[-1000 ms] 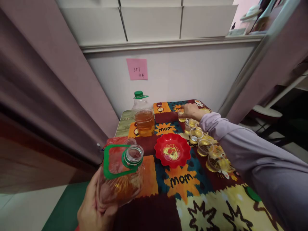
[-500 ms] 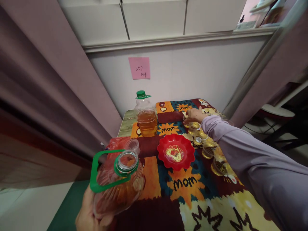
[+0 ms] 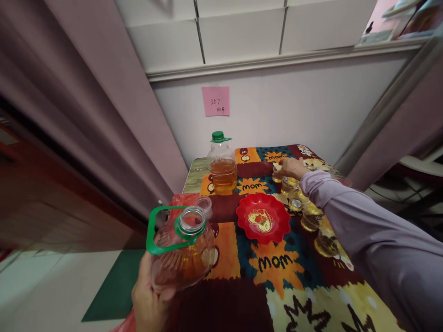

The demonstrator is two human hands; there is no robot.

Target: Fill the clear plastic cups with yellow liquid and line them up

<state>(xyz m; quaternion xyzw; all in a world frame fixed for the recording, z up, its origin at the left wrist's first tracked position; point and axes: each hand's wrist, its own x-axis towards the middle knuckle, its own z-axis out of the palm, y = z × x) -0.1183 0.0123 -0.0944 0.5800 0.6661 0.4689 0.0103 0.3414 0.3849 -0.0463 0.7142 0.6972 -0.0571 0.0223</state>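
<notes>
My left hand [image 3: 147, 286] grips the lower side of a clear plastic jug [image 3: 187, 265] with a green handle and an uncapped mouth. Amber liquid lies inside this tilted jug. Far right, my right hand [image 3: 292, 167] has its fingers around a small clear cup [image 3: 277, 174] of yellow liquid, the farthest in a group. Several similar cups [image 3: 311, 216] stand below my right forearm, partly hidden by the sleeve. A second jug [image 3: 223, 174], closed with a green cap, stands upright at the back and is partly filled with amber liquid.
A red scalloped bowl [image 3: 263, 219] sits mid-table on the patterned cloth [image 3: 238, 304]. Behind the held jug are a small clear cup [image 3: 203, 206] and red plastic [image 3: 180, 199]. A wall with a pink note [image 3: 216, 101] bounds the back; a curtain [image 3: 138, 115] hangs at left.
The view has shifted, so the table things appear farther right. Both hands keep their holds, on the jug and on the far cup, with little other visible movement.
</notes>
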